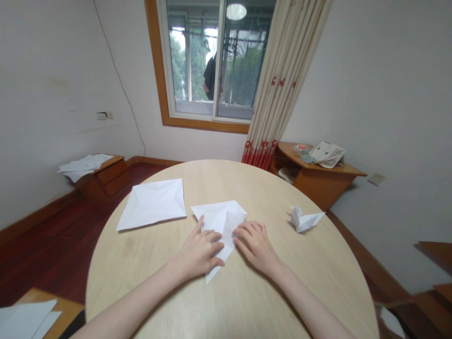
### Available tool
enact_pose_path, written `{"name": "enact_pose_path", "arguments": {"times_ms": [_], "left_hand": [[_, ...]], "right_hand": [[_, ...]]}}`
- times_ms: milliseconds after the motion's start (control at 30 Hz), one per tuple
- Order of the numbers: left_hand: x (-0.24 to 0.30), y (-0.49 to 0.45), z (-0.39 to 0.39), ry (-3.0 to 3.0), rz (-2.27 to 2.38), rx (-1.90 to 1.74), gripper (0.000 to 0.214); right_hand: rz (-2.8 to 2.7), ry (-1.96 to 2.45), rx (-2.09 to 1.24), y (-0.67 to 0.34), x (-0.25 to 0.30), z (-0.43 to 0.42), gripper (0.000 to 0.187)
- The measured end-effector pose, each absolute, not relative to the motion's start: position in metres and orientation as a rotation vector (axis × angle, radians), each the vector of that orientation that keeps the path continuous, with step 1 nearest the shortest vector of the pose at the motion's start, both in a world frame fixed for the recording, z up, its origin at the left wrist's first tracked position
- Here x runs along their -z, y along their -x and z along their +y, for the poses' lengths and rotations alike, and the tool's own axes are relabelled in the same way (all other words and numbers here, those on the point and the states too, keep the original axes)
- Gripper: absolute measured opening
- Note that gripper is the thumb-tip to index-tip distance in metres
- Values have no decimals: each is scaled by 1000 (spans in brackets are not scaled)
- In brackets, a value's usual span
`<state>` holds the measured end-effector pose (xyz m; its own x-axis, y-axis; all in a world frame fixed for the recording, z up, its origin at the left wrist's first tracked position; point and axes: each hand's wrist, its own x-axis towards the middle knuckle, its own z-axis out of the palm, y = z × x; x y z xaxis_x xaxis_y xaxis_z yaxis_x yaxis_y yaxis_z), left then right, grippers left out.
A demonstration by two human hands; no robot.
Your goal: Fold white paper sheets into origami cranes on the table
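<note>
A partly folded white paper (221,220) lies in the middle of the round wooden table (247,296). My left hand (198,250) lies on its left part, index finger stretched forward, the other fingers curled down on the sheet. My right hand (254,242) rests on the paper's right edge, fingertips pressing a fold. A creased white sheet (153,203) lies flat to the left. A finished folded paper figure (303,219) stands to the right.
A low wooden cabinet (106,176) with papers on top stands at the left wall. Another wooden cabinet (318,174) carrying a bag is at the right, beside the curtain (278,94) and window. More white sheets (24,318) lie at the bottom left.
</note>
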<state>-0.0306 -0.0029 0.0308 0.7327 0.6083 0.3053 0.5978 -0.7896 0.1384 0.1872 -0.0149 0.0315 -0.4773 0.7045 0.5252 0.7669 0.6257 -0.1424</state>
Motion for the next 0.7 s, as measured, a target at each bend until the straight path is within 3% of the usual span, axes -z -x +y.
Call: {"name": "enact_pose_path", "arguments": {"times_ms": [300, 467, 700], "left_hand": [[-35, 29, -4, -2790, 994, -517, 29], [-37, 29, -5, -2731, 1018, -554, 43], [-42, 30, -10, -2774, 994, -552, 56]], "right_hand": [[-2316, 1120, 489, -188, -23, -11, 33], [-2343, 1054, 613, -190, -26, -10, 36], [-2280, 1006, 566, -197, -31, -10, 22]]}}
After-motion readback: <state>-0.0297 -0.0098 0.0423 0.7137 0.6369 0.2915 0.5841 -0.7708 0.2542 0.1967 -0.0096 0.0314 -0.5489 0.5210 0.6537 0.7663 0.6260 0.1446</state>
